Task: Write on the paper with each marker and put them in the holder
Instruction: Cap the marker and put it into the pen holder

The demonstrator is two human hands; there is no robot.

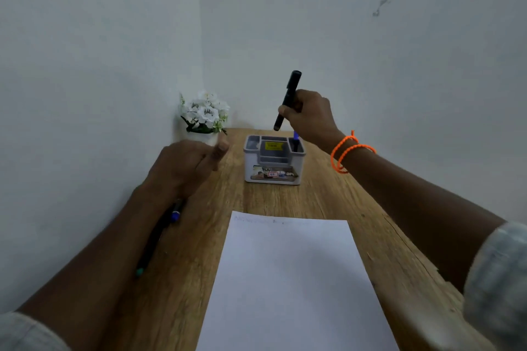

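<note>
Markers are what this step turns on: a black marker point(287, 101) is held near upright in the right hand point(309, 118), fingers curled round its barrel, lower end pointing down just above the grey holder point(274, 161) at the far end of the bench point(328, 202). A blue marker point(295, 140) already stands in the holder's right compartment. The left hand point(186, 165) is raised above the bench, fingers loosely curled, and nothing is held in it. Under the left forearm, more markers point(159, 234) are seen lying on the bench, one with a blue band, one with a teal end; their exact number cannot be told. Faint writing is visible along the top edge of the paper point(288, 279), which lies nearer on the bench. The putting-away step appears to be in hand. Next, the black marker should probably be lowered into an open compartment and released, then another picked up from the bench.
</note>
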